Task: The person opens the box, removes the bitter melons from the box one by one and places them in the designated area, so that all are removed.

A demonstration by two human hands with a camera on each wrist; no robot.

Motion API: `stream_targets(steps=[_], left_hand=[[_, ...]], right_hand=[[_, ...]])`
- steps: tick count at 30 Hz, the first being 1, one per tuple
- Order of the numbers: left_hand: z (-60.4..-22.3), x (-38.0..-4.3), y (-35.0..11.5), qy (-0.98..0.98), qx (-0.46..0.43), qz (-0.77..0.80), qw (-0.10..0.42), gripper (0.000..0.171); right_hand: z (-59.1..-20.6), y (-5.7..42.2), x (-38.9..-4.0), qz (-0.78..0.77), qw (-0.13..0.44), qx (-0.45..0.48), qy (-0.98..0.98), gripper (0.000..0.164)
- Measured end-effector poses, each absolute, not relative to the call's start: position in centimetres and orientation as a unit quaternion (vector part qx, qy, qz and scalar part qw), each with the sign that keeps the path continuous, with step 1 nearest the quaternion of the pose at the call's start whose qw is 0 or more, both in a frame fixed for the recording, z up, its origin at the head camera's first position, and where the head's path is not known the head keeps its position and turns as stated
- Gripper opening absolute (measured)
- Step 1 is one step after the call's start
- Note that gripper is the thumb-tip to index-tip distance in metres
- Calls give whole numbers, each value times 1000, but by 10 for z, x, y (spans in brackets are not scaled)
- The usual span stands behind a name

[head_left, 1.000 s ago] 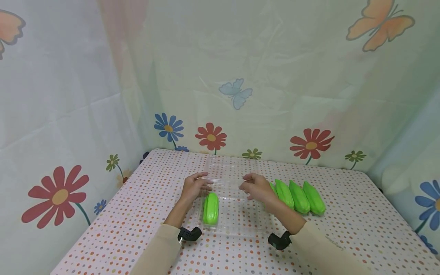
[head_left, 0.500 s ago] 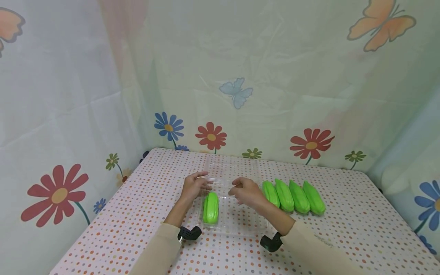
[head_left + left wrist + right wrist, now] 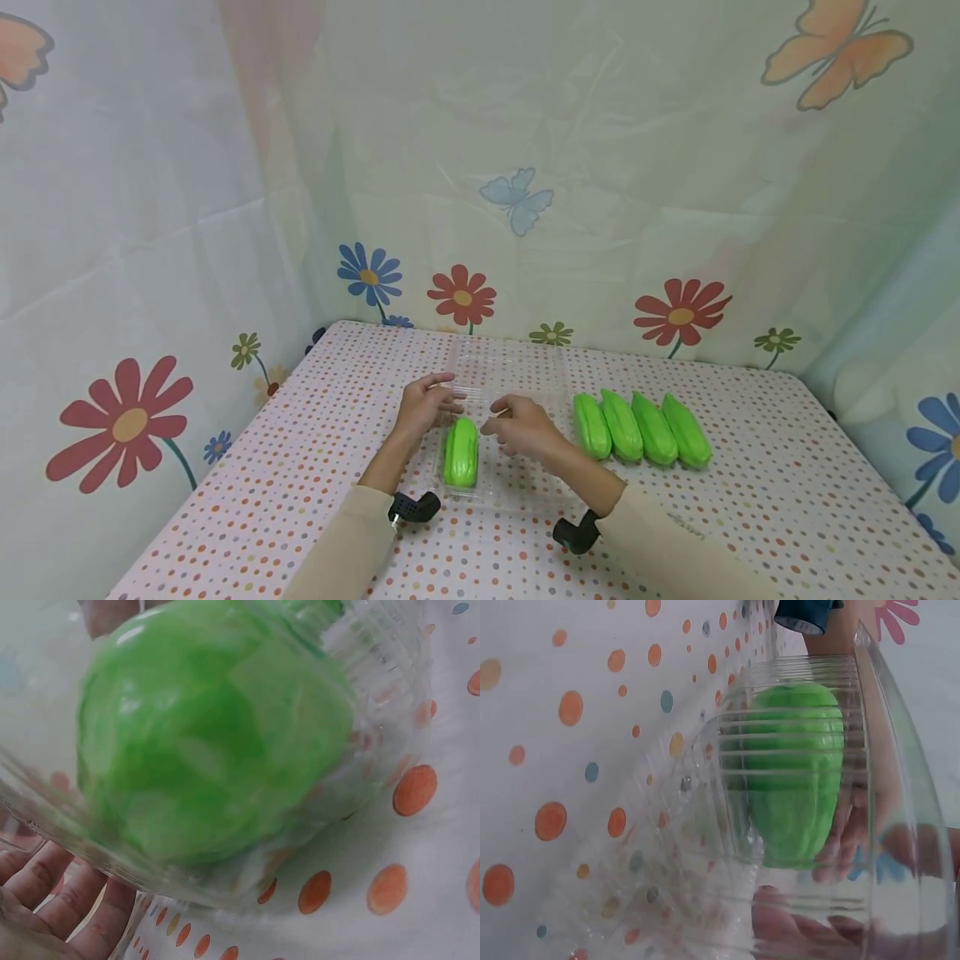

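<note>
A clear plastic clamshell box [image 3: 525, 479] lies on the table, its lid [image 3: 506, 362] folded open to the back. Inside, along the left side, rests one bright green, ribbed, gourd-like piece [image 3: 461, 454]; the left wrist view has this green piece [image 3: 202, 735] up close through the plastic. My left hand [image 3: 420, 408] is at the box's left side, fingers loosely bent near the hinge. Over the box, right beside the piece's far end, is my right hand [image 3: 521, 425], fingers relaxed and holding nothing. In the right wrist view its fingers [image 3: 795, 926] show through the ridged wall.
Several more green pieces [image 3: 641, 429] lie side by side to the right of the box. The table has a dotted cover [image 3: 750, 517], and a flowered cloth [image 3: 600, 275] hangs behind and at the sides. Each wrist carries a black device [image 3: 576, 533].
My right hand has moved left, from the box's right side to near the green piece inside. The left hand, box and green pieces stay where they were.
</note>
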State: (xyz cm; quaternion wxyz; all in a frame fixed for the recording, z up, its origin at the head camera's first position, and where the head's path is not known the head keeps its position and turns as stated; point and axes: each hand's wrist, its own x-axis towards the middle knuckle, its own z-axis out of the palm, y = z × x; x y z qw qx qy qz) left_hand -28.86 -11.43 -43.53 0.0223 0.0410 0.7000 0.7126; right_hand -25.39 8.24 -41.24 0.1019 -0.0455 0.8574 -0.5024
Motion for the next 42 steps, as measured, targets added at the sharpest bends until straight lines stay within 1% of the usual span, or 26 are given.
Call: stream_targets(steps=[5,11,20,30,42], left_hand=[[-436,-289,-114,699,42,714,24,42],[-437,-290,-114,699,39,714,23,41],[-439,-291,-117,694,45,718,24,44],[-437,-291,-115,701,41,712,23,42],[-438,-290,-115,699,50,713,16,42]], right_hand=[[-413,77,-252,-477,100,-42,872,53],[-417,73,-253,-458,117,-45,880,55],[-421,63,-250,-429,122,-68,893,67],[-425,54,-247,-386,103,-81,913,76],[-432,46,-247,-397,91,-91,909,75]])
